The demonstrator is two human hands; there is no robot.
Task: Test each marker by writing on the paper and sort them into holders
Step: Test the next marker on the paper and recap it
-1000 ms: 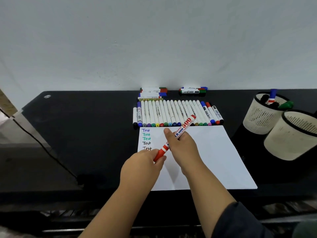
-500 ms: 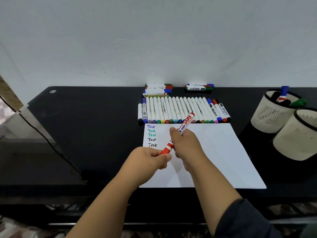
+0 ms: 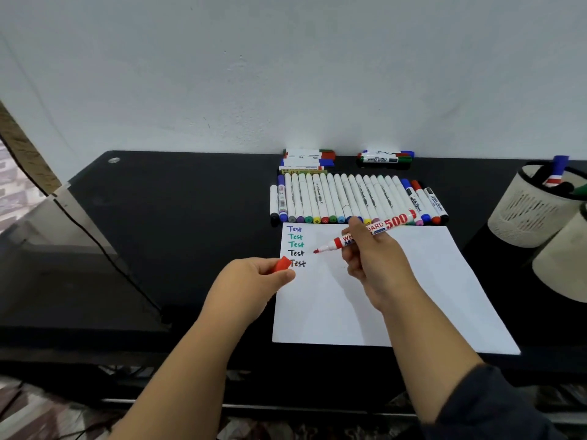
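Note:
My right hand [image 3: 374, 265] grips an uncapped red whiteboard marker [image 3: 386, 225], its red tip pointing left just above the white paper [image 3: 413, 296]. My left hand [image 3: 254, 284] pinches the marker's red cap [image 3: 282, 264] at the paper's left edge. The paper carries several "Test" words [image 3: 296, 246] in blue, green and black down its top left. A row of several white markers [image 3: 343, 198] lies behind the paper. Two pale mesh holders stand at the right: the far holder [image 3: 527, 214] has markers in it, the near holder [image 3: 562, 265] is cut off by the frame.
Two small stacks of markers [image 3: 308, 160] [image 3: 386, 158] lie against the wall on the black table [image 3: 178, 217]. A black cable [image 3: 104, 249] runs across the table's left part. The table's front edge is close to my forearms.
The cap has come off the red marker and stays in my left hand. My right hand has turned the marker so its bare tip points at the paper.

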